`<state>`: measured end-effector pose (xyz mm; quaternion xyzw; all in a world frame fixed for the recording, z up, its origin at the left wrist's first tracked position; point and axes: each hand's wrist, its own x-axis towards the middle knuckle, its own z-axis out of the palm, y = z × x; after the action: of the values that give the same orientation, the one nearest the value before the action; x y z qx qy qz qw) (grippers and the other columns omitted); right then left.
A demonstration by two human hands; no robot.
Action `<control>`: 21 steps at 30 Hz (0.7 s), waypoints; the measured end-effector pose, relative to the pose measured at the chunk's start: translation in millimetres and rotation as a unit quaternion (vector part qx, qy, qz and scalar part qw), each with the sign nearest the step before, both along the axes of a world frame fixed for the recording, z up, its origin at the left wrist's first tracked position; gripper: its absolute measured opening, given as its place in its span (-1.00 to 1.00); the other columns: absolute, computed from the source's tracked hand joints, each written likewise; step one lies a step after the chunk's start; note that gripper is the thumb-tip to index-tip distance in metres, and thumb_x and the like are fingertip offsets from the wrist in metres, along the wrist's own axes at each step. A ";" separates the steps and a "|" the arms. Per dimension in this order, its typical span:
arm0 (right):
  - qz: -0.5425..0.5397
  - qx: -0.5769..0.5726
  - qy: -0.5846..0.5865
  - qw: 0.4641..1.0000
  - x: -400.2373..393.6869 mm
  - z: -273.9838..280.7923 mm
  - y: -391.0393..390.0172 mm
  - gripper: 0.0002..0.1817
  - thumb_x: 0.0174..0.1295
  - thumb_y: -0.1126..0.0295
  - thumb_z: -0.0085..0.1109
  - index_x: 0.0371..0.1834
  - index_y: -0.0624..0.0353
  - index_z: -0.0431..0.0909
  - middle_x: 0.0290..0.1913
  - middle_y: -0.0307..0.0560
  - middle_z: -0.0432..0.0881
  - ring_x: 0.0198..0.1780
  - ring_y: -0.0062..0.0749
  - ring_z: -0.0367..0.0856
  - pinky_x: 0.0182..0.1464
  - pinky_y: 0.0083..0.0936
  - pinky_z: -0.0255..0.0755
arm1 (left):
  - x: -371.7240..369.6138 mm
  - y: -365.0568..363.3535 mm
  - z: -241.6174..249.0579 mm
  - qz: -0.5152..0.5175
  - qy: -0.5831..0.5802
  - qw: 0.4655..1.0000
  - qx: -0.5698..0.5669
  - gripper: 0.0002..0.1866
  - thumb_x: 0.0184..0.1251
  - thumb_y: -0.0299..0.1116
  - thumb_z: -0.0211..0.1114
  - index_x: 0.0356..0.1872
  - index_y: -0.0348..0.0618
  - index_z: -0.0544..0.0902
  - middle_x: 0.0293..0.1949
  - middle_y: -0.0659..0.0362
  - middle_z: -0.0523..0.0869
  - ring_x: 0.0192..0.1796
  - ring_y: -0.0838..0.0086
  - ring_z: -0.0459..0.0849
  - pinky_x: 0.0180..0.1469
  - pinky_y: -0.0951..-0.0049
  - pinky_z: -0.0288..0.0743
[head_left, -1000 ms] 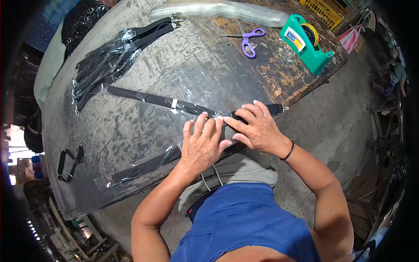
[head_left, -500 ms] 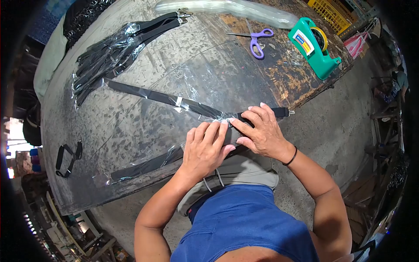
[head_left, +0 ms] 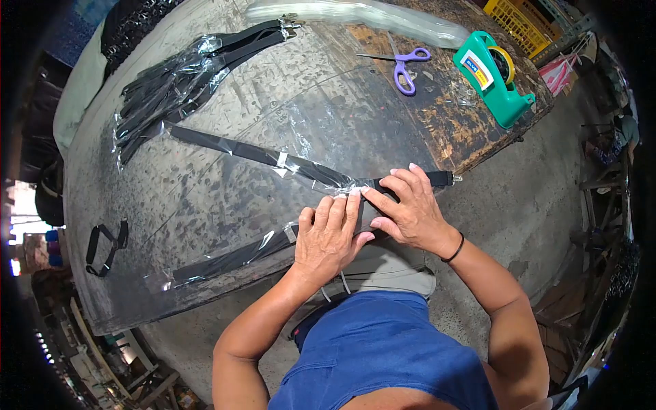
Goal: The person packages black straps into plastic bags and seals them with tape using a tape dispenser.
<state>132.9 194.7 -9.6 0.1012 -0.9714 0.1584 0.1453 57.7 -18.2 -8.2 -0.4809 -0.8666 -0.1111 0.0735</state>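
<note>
Black elastic suspenders, partly in clear plastic film (head_left: 311, 169), lie on the table with one strap slanting up left and another along the near edge. My left hand (head_left: 326, 234) rests its fingertips on the film where the straps meet, thumb apart from the fingers. From the other side, my right hand (head_left: 414, 210) points its index finger at that same spot. Its other fingers lie bent across the short strap end (head_left: 437, 178), which has a metal clip (head_left: 457, 178). Both thumbs show free of the strap. My fingers hide part of the join.
A pile of wrapped suspenders (head_left: 174, 89) lies at upper left, and a loose black strap (head_left: 106, 251) at lower left. Purple scissors (head_left: 403, 70), a green tape dispenser (head_left: 488, 82) and clear plastic sleeves (head_left: 362, 17) sit at the far side. The table edge is close to my body.
My left hand has shifted slightly to the right and turned a little, its fingertips still at the join. The right hand has hardly moved.
</note>
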 end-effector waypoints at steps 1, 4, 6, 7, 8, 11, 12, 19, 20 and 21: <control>0.000 -0.001 0.001 1.000 -0.1 -0.9 -0.9 -0.38 0.22 -0.01 0.37 0.35 -0.11 0.57 0.20 -0.09 0.45 0.38 -0.07 0.32 0.54 0.14 0.06 | 1.0 0.9 0.3 0.004 0.008 1.000 -0.009 -0.10 0.16 0.19 0.46 0.44 -0.13 0.46 0.21 0.14 0.50 0.29 0.24 0.41 0.24 0.12 0.23; -0.006 -0.001 0.006 1.000 0.5 -2.3 -0.5 -0.38 0.22 -0.02 0.38 0.34 -0.11 0.57 0.20 -0.09 0.46 0.39 -0.07 0.32 0.54 0.14 0.04 | 0.8 2.0 0.1 0.009 0.018 1.000 -0.016 -0.09 0.15 0.21 0.46 0.45 -0.10 0.45 0.22 0.15 0.48 0.30 0.24 0.39 0.23 0.13 0.23; -0.005 -0.002 0.012 1.000 0.8 -3.4 -0.7 -0.39 0.24 -0.03 0.36 0.34 -0.11 0.58 0.21 -0.08 0.46 0.39 -0.07 0.32 0.55 0.14 0.03 | 0.7 2.3 -0.8 0.008 0.018 1.000 -0.013 -0.09 0.14 0.22 0.46 0.45 -0.09 0.46 0.22 0.15 0.47 0.30 0.24 0.38 0.23 0.13 0.23; -0.008 0.000 0.012 1.000 0.9 -5.1 0.1 -0.39 0.24 -0.03 0.36 0.34 -0.11 0.58 0.21 -0.08 0.46 0.39 -0.07 0.32 0.55 0.14 0.03 | 0.2 2.6 -1.3 0.008 0.027 1.000 -0.007 -0.08 0.13 0.23 0.47 0.44 -0.10 0.46 0.23 0.16 0.47 0.30 0.23 0.38 0.22 0.14 0.24; -0.004 -0.002 0.019 1.000 1.0 -7.6 1.1 -0.39 0.24 -0.05 0.35 0.34 -0.10 0.58 0.21 -0.08 0.46 0.39 -0.07 0.32 0.55 0.15 0.04 | -0.2 2.9 -1.5 0.008 0.036 0.999 -0.002 -0.08 0.11 0.23 0.47 0.43 -0.10 0.47 0.24 0.16 0.46 0.29 0.23 0.39 0.21 0.14 0.25; -0.002 0.001 0.025 1.000 2.1 -10.3 2.0 -0.39 0.26 -0.07 0.32 0.34 -0.09 0.58 0.21 -0.07 0.47 0.40 -0.06 0.32 0.54 0.15 0.05 | -0.5 4.3 0.1 0.008 0.034 0.999 -0.010 -0.08 0.10 0.24 0.48 0.42 -0.11 0.47 0.26 0.16 0.46 0.29 0.22 0.38 0.19 0.15 0.27; -0.002 0.000 0.024 1.000 2.1 -9.6 1.6 -0.39 0.28 -0.08 0.31 0.34 -0.09 0.57 0.22 -0.07 0.47 0.40 -0.06 0.32 0.54 0.15 0.06 | -0.7 4.8 1.0 0.007 0.039 0.999 -0.001 -0.07 0.07 0.23 0.49 0.40 -0.12 0.48 0.27 0.16 0.47 0.28 0.22 0.40 0.16 0.15 0.29; 0.011 0.000 -0.005 1.000 -1.6 7.9 4.3 -0.32 0.24 -0.04 0.36 0.40 -0.03 0.53 0.19 -0.05 0.49 0.35 -0.02 0.38 0.51 0.14 0.12 | -2.1 7.7 6.1 0.009 0.029 1.000 -0.006 -0.06 0.03 0.21 0.52 0.39 -0.13 0.47 0.24 0.16 0.50 0.25 0.23 0.44 0.16 0.16 0.30; 0.018 -0.040 -0.014 0.999 -2.7 8.0 9.3 -0.30 0.23 -0.01 0.37 0.42 0.01 0.50 0.18 -0.03 0.50 0.32 -0.01 0.41 0.50 0.13 0.14 | -2.1 7.5 6.4 0.009 0.025 1.000 -0.008 -0.05 0.02 0.21 0.52 0.39 -0.13 0.46 0.25 0.16 0.50 0.25 0.22 0.44 0.16 0.16 0.30; 0.024 -0.080 -0.023 0.996 -3.2 8.2 13.6 -0.27 0.22 0.02 0.39 0.44 0.05 0.48 0.16 -0.02 0.51 0.28 0.00 0.44 0.49 0.11 0.16 | -2.3 7.4 6.5 0.009 0.019 1.000 -0.010 -0.05 0.02 0.21 0.52 0.39 -0.13 0.46 0.25 0.15 0.50 0.26 0.22 0.44 0.16 0.16 0.30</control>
<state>129.7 208.4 -1.4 0.1088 -0.9560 0.2410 0.1269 55.4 -10.8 -1.8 -0.4759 -0.8703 -0.0927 0.0867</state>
